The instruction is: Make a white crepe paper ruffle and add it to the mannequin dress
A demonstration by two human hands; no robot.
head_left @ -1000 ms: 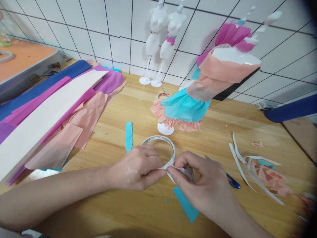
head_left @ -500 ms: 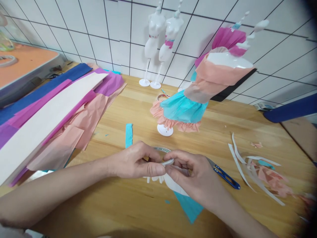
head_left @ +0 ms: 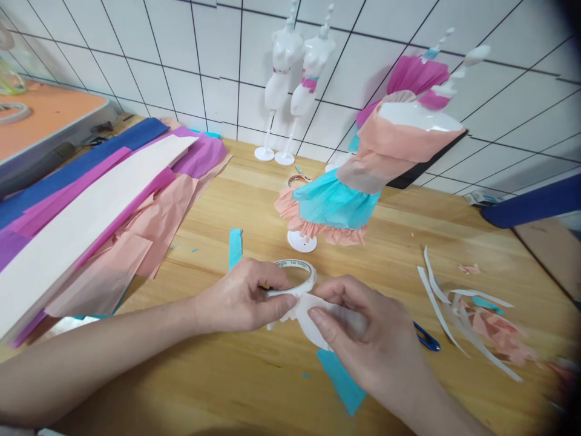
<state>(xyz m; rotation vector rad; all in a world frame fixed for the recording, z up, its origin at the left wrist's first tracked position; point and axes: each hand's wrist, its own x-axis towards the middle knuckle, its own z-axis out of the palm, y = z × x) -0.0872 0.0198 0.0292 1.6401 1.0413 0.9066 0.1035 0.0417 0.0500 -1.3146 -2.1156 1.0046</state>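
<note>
My left hand pinches the bunched edge of a white paper piece between thumb and fingers. Close to those fingers is a roll of tape, its ring partly behind them; whether they touch it I cannot tell. My right hand is closed on the wider part of the white piece, thumb on top. Beneath, a pointed turquoise paper piece lies on the table, partly covered. Blue-handled thread snips lie beyond my right hand, their blades hidden by it.
A white mannequin wears a peach and turquoise paper dress. Two bare small mannequins stand by the tiled wall. Coloured paper sheets are stacked left. White strips and peach scraps lie right. A turquoise strip lies ahead.
My right hand has moved right and away from my left, its thumb now on the white paper. More of the tape roll and white piece shows; more of the snips is covered.
</note>
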